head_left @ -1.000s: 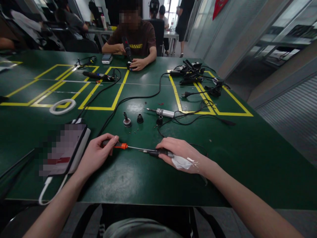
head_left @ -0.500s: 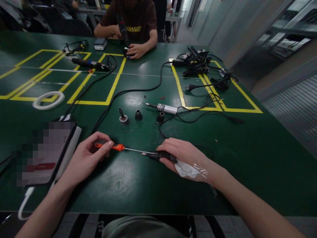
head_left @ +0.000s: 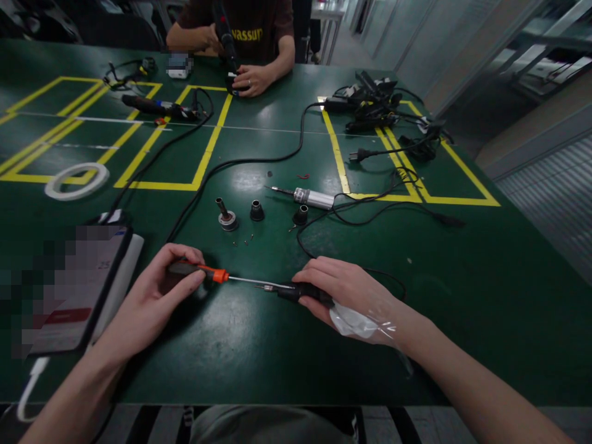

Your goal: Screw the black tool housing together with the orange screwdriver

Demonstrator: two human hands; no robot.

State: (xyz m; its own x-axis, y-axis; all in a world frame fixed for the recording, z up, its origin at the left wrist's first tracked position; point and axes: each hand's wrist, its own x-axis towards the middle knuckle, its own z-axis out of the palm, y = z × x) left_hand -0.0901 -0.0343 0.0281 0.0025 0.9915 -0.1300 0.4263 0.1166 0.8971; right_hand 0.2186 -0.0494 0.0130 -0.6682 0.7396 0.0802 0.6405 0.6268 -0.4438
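Observation:
My left hand (head_left: 161, 296) is closed round the handle of an orange and black screwdriver (head_left: 220, 275). Its thin shaft points right and its tip meets the black body of a pen-like tool (head_left: 289, 292). That tool is in my right hand (head_left: 342, 296), with its metal end toward the left. Clear plastic film (head_left: 358, 322) lies along the right palm and wrist. Beyond the hands stand a metal nozzle part on a round base (head_left: 227, 220) and two small black collars, one (head_left: 257, 211) in the middle and one (head_left: 300, 215) farther right. Tiny screws (head_left: 246, 242) lie near them.
A silver and grey tool (head_left: 314, 198) with a cable lies ahead. Black cables and plugs (head_left: 374, 102) are piled at the back right. A phone (head_left: 86, 290) and a white tape ring (head_left: 76, 181) are at left. Across the table a person's hand (head_left: 252, 80) holds a black part.
The view has shifted slightly. The screwdriver's handle has turned a little in my left hand, showing more of its black side. My right hand keeps its hold on the black tool.

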